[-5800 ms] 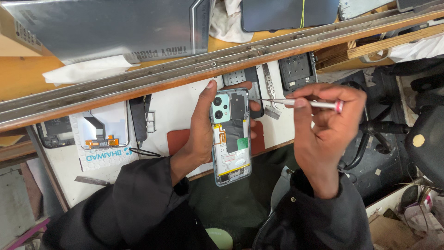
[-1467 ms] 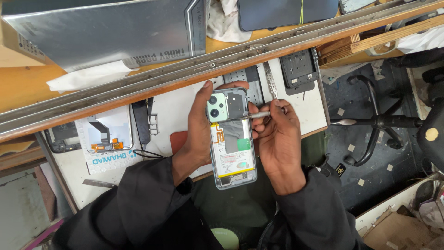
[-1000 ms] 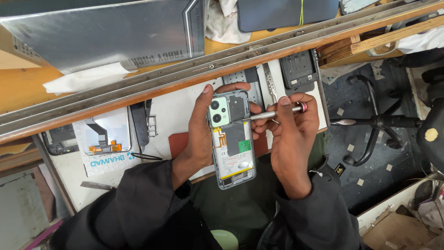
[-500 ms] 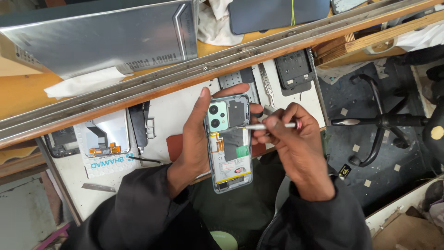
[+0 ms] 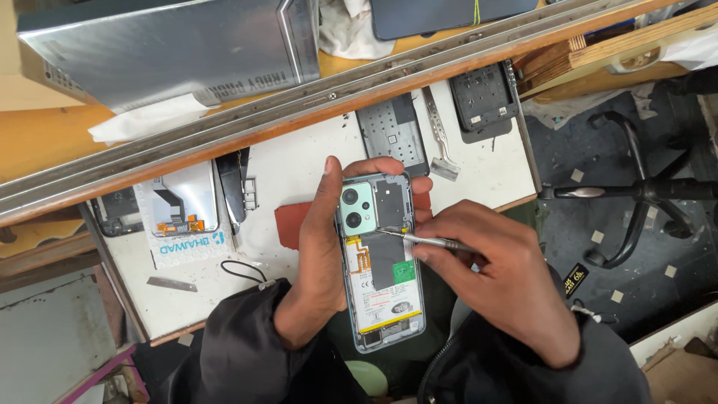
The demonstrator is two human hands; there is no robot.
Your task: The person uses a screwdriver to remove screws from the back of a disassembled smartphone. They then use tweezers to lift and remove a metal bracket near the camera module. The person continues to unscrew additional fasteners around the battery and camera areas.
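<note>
The person's left hand [image 5: 320, 258] cradles an opened smartphone [image 5: 380, 258] from underneath, thumb running up its left edge and fingertips curling over the top and right side, so the grip is wrapped firmly around the phone body. The phone has its back cover off and sits upright in the hand, held over the front edge of the white work surface [image 5: 299, 161], above the person's lap. Inside it I count two camera lenses in a pale green block at the top left, one orange flex cable below them, one small green square and one battery in the lower half.

The right hand [image 5: 497, 277] pinches one slim metal screwdriver [image 5: 422, 239] between thumb and fingers; its tip rests on the phone's right side, just below the dark shield plate.

On the work surface lie two dark phone frames [image 5: 393, 135] near the top edge, one pair of tweezers [image 5: 437, 138] between them, one reddish-brown pad [image 5: 288, 224] just left of the left hand, and one display module on a printed sheet [image 5: 179, 213] further left. A long metal rail [image 5: 224, 138] runs across behind the surface, and an office chair base [image 5: 636, 194] stands on the floor to the right.
</note>
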